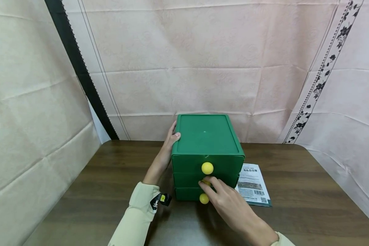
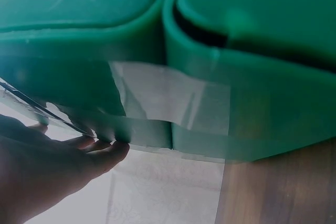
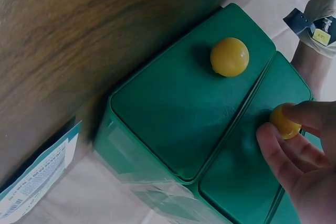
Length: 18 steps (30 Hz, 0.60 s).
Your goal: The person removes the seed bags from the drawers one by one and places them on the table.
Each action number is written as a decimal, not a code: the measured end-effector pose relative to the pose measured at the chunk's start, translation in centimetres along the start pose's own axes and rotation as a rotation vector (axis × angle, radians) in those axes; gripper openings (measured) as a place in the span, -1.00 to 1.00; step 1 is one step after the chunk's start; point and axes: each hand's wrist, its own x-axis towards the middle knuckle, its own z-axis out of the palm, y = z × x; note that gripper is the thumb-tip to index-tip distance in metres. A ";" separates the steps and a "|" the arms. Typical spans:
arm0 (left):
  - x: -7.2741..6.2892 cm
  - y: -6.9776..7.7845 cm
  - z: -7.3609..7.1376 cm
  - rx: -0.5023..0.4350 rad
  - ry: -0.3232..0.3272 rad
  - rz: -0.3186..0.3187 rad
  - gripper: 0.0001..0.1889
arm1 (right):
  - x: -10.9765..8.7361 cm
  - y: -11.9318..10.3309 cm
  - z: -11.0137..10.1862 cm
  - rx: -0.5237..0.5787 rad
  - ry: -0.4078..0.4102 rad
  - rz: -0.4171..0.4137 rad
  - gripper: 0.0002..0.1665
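Observation:
A green box with three stacked drawers (image 1: 209,135) stands on the table, each drawer front bearing a round yellow knob. My right hand (image 1: 230,201) pinches the middle knob (image 3: 285,121) between thumb and fingers. Above that hand the top knob (image 1: 207,168) shows in the head view, and below it the bottom knob (image 1: 204,198). Against the box's left side lies my left hand (image 1: 166,150), thumb at the top edge. The left wrist view shows its fingers (image 2: 113,156) extended along the box wall, near clear tape (image 2: 163,95). The right hand covers the top knob in the right wrist view.
A printed leaflet (image 1: 253,184) lies on the brown wooden table (image 1: 120,177), just right of the box. Pale cloth (image 1: 184,68) hangs behind the table and at both sides. A small device (image 1: 160,200) is strapped to the left wrist.

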 end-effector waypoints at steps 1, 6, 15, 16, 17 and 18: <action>0.0 0.0 0.0 0.000 -0.003 0.001 -0.16 | 0.0 0.0 0.0 0.002 0.001 0.001 -0.28; 0.0 0.0 0.0 -0.015 -0.001 0.010 -0.16 | 0.0 0.0 0.1 0.026 0.003 -0.002 -0.30; 0.4 -0.4 0.2 -0.036 -0.028 0.030 -0.15 | 0.4 0.0 -0.5 0.032 0.004 0.005 -0.35; 0.4 -0.3 0.2 -0.038 -0.018 0.032 -0.15 | 0.6 0.0 -0.7 0.029 -0.004 0.004 -0.36; 0.4 -0.2 0.2 -0.041 -0.009 0.035 -0.15 | 0.8 -0.1 -0.9 0.024 -0.013 0.004 -0.38; 0.4 -0.2 0.2 -0.042 -0.005 0.034 -0.16 | 1.0 -0.2 -1.1 0.013 -0.025 0.004 -0.39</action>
